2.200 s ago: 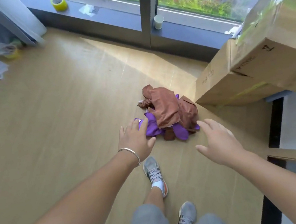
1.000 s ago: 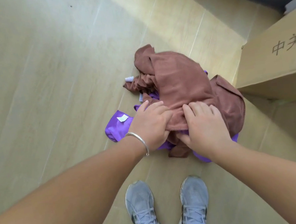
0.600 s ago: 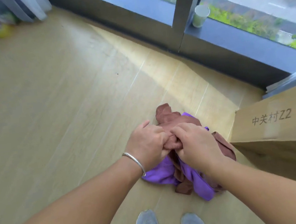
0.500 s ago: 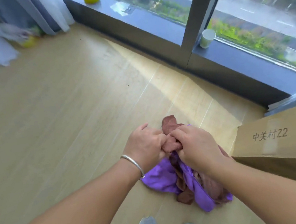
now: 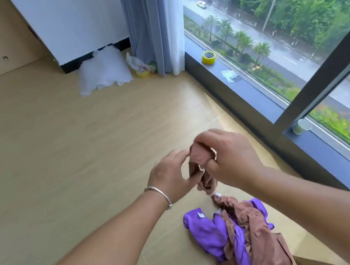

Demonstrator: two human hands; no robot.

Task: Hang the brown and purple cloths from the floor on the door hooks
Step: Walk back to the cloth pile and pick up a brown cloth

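Beside the floor-length window [image 5: 291, 35], a person's left hand [image 5: 172, 179] and right hand [image 5: 230, 158] both pinch the bunched top of a brown cloth [image 5: 202, 162], fingers curled round the fabric, which they hold above the wooden floor [image 5: 58, 149]. Most of that gathered end is hidden between the palms; its lower length trails down into a heap at bottom right. A purple cloth [image 5: 209, 231] lies on the floor tangled with the brown one, and where one ends and the other begins is hard to tell. The heap runs out of view at the lower edge. A silver bangle [image 5: 158, 195] circles the left wrist. To the right, the dark window sill [image 5: 253, 88] carries a roll of yellow tape [image 5: 208, 57] and a pale cup [image 5: 302, 126]. Farther back, a white cloth [image 5: 103, 71] slumps against the wall by a grey-blue curtain [image 5: 153, 22]. Open floor stretches wide to the left of the hands.
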